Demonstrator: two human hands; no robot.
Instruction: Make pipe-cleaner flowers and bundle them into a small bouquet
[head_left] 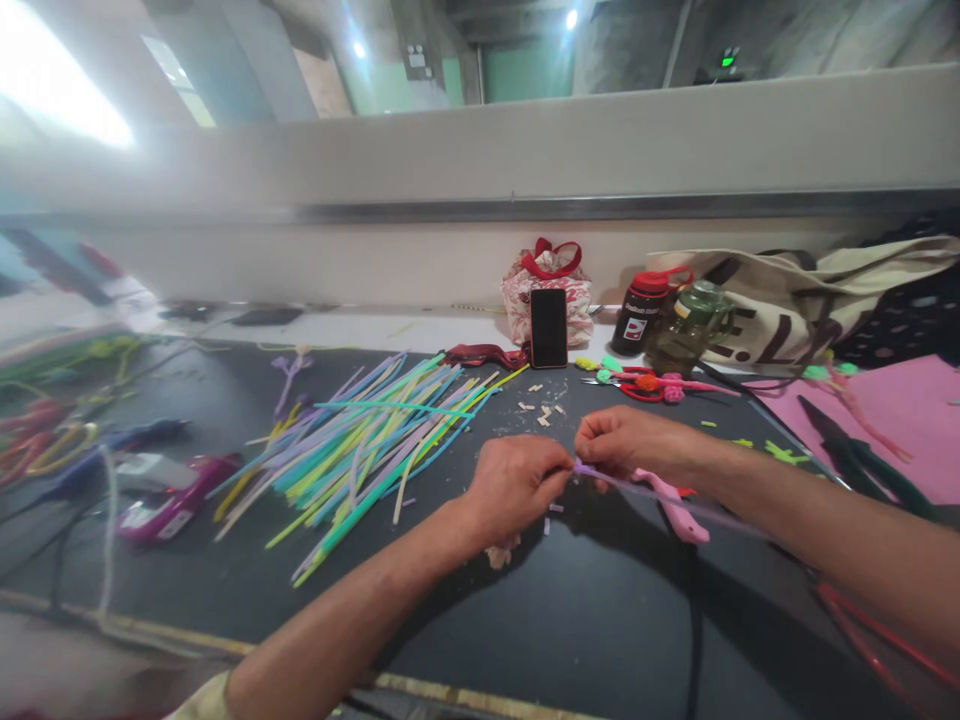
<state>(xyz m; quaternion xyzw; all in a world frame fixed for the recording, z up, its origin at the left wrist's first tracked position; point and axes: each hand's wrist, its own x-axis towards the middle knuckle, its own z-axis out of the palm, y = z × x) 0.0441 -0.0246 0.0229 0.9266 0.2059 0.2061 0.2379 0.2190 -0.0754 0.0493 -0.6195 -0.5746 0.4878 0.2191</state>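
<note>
From the head view, the only one, I see both bare hands meet just above the dark table (585,640). The left hand (517,475) is closed to a pinch, thumb and forefinger gripping the end of a purple strip (611,480). The right hand (619,440) has its fingers curled in right beside that pinch; they seem to be on the strip as well, though I can't tell exactly how they press it. The strip runs from the fingertips out to the right, beneath the right forearm, where its far part blurs.

It looks thin and fuzzy, like a pipe cleaner, so I'd judge it very light, soft outside and bendy, springing a little but keeping a bend. It shouldn't slip or break easily; the loose tail may swing or snag. The best hold is a fingertip pinch close to the worked end, the other hand just next to it.

Just below and beside the right hand lies a pink glue gun (681,515), near enough for the tail to catch on. Small purple bits (547,525) lie under the left hand. Beyond it, to the left, spreads a pile of strips (390,430). Ahead of both hands stands a phone (549,330), and past the right forearm are dark pliers (847,455).
</note>
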